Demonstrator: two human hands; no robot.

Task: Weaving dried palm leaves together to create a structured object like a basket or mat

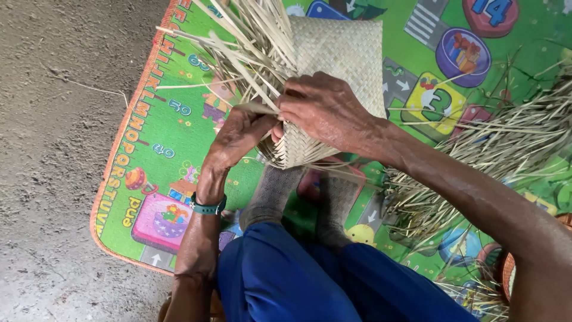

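- I see my left hand (238,138) at frame centre pinching a loose strip (257,108).
- My right hand (322,110) presses curled on the woven mat (342,50), upper centre.
- Mat rests over a play mat (167,137); straw pile (500,149) lies right.

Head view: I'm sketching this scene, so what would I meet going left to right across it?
Bare concrete floor → orange edge of the play mat → left hand → right hand on the woven straw mat → pile of loose straw strips.
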